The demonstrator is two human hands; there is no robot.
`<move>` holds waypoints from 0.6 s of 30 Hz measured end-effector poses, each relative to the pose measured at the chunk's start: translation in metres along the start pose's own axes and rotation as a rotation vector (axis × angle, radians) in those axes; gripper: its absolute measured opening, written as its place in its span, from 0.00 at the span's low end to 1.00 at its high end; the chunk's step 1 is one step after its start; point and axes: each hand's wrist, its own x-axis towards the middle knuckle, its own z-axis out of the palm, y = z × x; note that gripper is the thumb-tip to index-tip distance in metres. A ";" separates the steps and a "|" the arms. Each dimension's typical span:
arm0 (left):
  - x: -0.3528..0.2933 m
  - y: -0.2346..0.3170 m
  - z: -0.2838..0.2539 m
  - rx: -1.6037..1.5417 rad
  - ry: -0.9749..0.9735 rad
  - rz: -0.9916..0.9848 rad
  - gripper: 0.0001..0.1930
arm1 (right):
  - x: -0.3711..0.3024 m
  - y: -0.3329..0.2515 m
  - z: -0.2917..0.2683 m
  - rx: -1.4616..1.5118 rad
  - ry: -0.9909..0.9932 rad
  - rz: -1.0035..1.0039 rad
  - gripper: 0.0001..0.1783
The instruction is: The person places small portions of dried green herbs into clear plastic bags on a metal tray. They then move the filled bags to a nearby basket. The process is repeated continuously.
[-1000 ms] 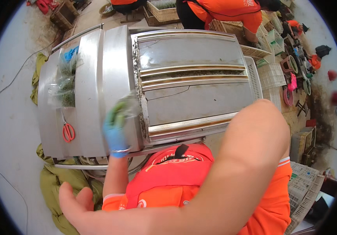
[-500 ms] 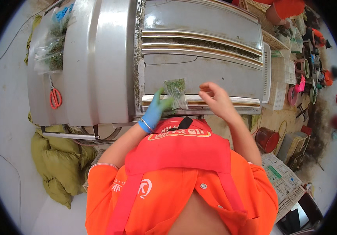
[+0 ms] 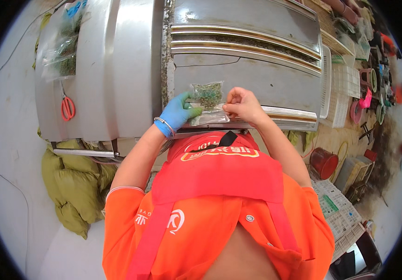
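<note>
A clear plastic bag of green plant bits point(image 3: 208, 95) lies at the near edge of the metal bench, its contents gathered in the far part and the near part flat. My left hand point(image 3: 176, 112), in a blue glove with green-stained fingertips, grips the bag's left side between thumb and fingers. On the opposite side, my bare right hand point(image 3: 244, 106) pinches the bag's right edge. A metal bracelet circles my left wrist.
Red-handled scissors point(image 3: 68, 107) and filled clear bags point(image 3: 65, 58) lie on the metal surface at the left. Metal rails point(image 3: 243, 35) cross the bench. White plastic crates point(image 3: 343, 84) stand to its right, with a red bucket point(image 3: 323, 163) on the floor and olive sacking point(image 3: 72, 186) at lower left.
My right hand has come left and closed on the bag's edge. My left hand has shifted slightly left and up, and the bag now lies spread between both hands.
</note>
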 end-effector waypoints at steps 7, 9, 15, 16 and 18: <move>0.008 -0.016 -0.007 1.088 0.354 0.111 0.37 | 0.035 0.043 0.050 -0.699 0.342 -0.451 0.09; 0.002 -0.012 0.000 1.233 0.428 0.108 0.37 | 0.016 0.035 0.054 -0.801 0.353 -0.600 0.06; 0.008 -0.024 -0.009 1.482 0.466 0.801 0.29 | -0.035 0.061 0.035 -1.125 0.052 -0.708 0.04; 0.010 -0.023 -0.012 1.482 0.443 0.805 0.29 | -0.034 0.075 0.031 -1.145 0.027 -0.715 0.04; 0.012 -0.019 -0.013 1.481 0.398 0.800 0.28 | -0.034 0.076 0.031 -1.144 -0.013 -0.648 0.04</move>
